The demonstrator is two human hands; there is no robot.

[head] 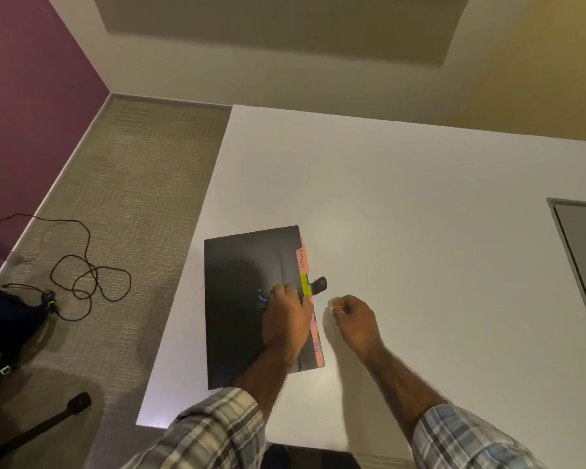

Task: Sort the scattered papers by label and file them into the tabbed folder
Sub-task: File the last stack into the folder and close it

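Observation:
A closed black tabbed folder (237, 299) lies on the white table (403, 204) near its left edge. Coloured tabs stick out along its right side: an orange one marked "Sport" (301, 258), a yellow-green one (306, 285) and an orange one marked "HR" (317, 346). A black strap clasp (319, 284) pokes out past the yellow-green tab. My left hand (285, 323) rests on the cover, fingertips by the strap. My right hand (354, 319) hovers just right of the folder, fingers loosely curled with nothing seen in them. No loose papers show on the table.
A recessed grey cable hatch (581, 265) sits at the table's right edge. On the carpet to the left lie a tangled black cable (82, 279), a dark bag (7, 319) and a black chair leg (48, 424). A purple wall stands at far left.

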